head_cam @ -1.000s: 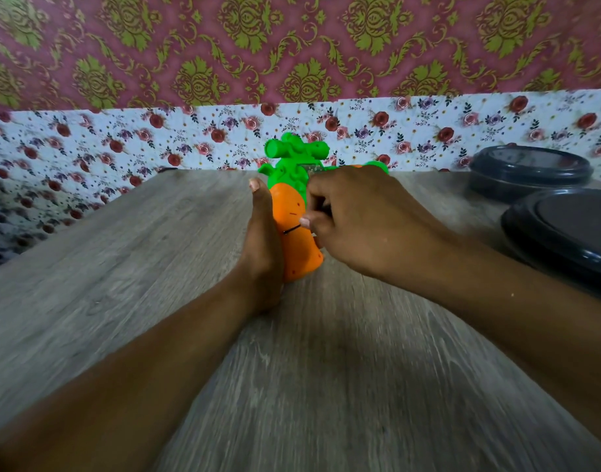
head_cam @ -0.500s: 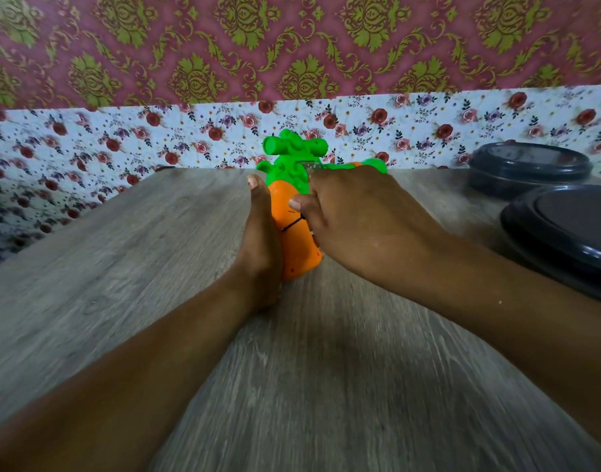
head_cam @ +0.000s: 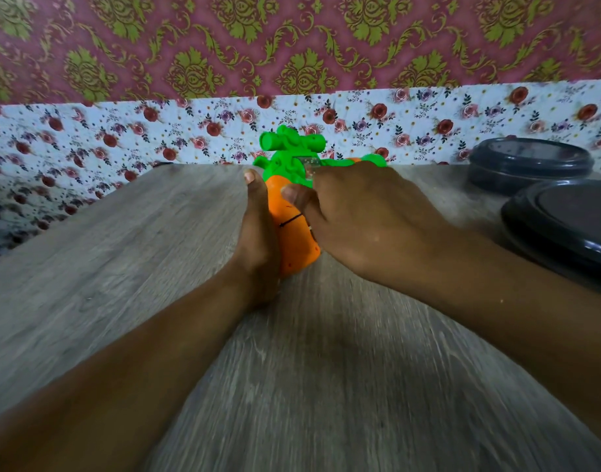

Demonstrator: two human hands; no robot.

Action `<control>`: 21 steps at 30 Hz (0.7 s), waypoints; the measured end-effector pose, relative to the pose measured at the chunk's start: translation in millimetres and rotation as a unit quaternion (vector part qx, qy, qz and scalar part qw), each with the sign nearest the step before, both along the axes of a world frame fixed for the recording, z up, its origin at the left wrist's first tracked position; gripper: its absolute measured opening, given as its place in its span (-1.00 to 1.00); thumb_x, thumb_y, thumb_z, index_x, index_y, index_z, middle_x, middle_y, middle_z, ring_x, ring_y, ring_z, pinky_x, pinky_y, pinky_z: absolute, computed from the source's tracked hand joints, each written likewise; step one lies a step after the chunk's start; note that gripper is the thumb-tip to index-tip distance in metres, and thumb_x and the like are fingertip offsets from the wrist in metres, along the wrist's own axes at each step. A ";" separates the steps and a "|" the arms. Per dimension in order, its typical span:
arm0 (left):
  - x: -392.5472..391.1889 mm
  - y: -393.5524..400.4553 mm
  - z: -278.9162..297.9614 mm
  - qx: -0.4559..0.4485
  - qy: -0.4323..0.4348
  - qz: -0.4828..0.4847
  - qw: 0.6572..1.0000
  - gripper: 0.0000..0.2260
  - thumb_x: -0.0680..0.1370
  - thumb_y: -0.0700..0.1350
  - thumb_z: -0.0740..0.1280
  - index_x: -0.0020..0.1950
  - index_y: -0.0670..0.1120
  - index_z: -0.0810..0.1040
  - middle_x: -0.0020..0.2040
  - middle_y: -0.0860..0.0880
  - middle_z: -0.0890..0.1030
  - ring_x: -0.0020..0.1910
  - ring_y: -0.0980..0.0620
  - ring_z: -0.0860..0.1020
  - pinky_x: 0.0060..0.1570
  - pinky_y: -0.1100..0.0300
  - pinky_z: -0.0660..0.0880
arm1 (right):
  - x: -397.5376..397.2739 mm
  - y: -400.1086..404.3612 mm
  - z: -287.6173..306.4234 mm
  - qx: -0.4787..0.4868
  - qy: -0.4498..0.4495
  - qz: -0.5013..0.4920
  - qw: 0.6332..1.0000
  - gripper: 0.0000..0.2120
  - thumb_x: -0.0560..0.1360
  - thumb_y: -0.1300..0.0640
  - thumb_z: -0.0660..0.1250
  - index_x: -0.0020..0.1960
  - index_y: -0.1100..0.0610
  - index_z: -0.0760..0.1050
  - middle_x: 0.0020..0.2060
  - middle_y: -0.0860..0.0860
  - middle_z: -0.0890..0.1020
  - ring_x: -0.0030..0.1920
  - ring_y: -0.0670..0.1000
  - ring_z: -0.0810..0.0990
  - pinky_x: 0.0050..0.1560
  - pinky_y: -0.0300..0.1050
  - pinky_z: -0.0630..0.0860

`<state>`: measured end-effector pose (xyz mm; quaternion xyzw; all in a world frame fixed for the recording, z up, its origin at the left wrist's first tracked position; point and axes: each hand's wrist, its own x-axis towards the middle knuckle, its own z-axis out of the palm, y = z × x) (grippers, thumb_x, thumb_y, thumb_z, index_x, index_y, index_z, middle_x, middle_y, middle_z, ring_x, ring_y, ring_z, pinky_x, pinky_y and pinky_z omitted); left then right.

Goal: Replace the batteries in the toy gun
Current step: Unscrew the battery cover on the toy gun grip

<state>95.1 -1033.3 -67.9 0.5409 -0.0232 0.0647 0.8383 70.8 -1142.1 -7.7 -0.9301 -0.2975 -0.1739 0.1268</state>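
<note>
Two hands on one object. Toy gun [head_cam: 294,229] stands on the desk [head_cam: 122,253] near its middle, orange carrot-shaped handle down, green upper part with a scope-like bar on top.

Left hand [head_cam: 258,243]: pressed flat against the left side of the orange handle, thumb pointing up along it, heel resting on the desk. I read this grip as a brace, fingers together against the plastic; whether they wrap round the far side I cannot tell.

Right hand [head_cam: 363,216]: laid over the right side of the gun, thumb on the orange face just below the green part, fingers curled over where barrel and handle meet. Clamped on the gun, though the fingertips are hidden.

Key relation: the handle's long axis runs near vertical, leaning slightly away from me, and sits directly between the two palms. The barrel runs off to the right, under the right hand. The right hand covers the side where I would expect a battery door, so it is the nearer hand for opening; no door, screw or battery is visible.

Judgement: early stage, compartment not yet opened.

Two dark lidded containers [head_cam: 530,163] sit at the desk's right edge, well apart from the work.
</note>
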 end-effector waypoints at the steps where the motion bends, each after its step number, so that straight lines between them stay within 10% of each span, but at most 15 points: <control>1: 0.9 0.9 0.2 -0.002 0.002 0.000 1.000 -0.39 0.58 0.26 -0.23 0.07 -0.04 0.51 -0.20 0.05 0.71 -0.19 0.15 0.67 -0.14 0.17 0.60 | -0.7 -0.2 0.3 -0.005 -0.004 -0.007 1.000 -0.58 0.59 -0.15 0.01 -0.35 0.07 0.17 -0.42 -0.02 0.23 -0.22 0.07 0.30 -0.24 -0.09 0.21; 6: 1.6 3.9 -0.5 0.016 0.015 0.018 1.000 -0.35 0.57 0.29 -0.18 0.45 -0.07 0.33 -0.09 -0.03 0.72 -0.20 0.09 0.68 -0.15 0.10 0.61 | 6.4 1.8 -1.8 0.011 -0.018 0.033 0.999 -0.78 0.53 0.11 0.24 -0.28 0.08 0.33 -0.36 0.00 0.41 -0.20 0.08 0.44 -0.31 -0.11 0.31; 12: -0.5 2.0 0.1 0.009 0.006 0.021 1.000 -0.34 0.58 0.27 -0.20 -0.16 0.02 0.64 -0.23 0.09 0.70 -0.19 0.12 0.66 0.08 0.01 0.51 | 7.5 -0.9 1.5 0.103 0.028 0.108 0.988 -0.94 0.43 0.18 0.37 -0.12 0.14 0.50 -0.18 0.06 0.63 -0.10 0.09 0.58 -0.06 0.05 0.50; 17: -1.9 -0.9 0.2 0.037 0.018 0.035 0.999 -0.43 0.59 0.23 -0.20 -0.12 -0.02 0.51 -0.38 0.08 0.68 -0.35 0.20 0.65 -0.27 0.25 0.59 | 3.2 1.4 -0.6 0.056 0.030 0.056 0.996 -0.64 0.53 -0.18 0.13 -0.14 0.13 0.35 -0.29 0.03 0.48 -0.26 0.05 0.44 -0.30 -0.04 0.34; 21: -0.5 1.7 -0.1 0.028 0.006 0.025 0.999 -0.37 0.58 0.26 -0.24 0.11 -0.04 0.53 -0.27 0.08 0.70 -0.27 0.16 0.67 -0.18 0.20 0.60 | 4.4 0.2 -0.7 0.010 -0.013 0.016 1.000 -0.57 0.57 -0.15 0.05 -0.39 0.03 0.15 -0.44 -0.04 0.28 -0.42 -0.02 0.25 -0.44 -0.09 0.14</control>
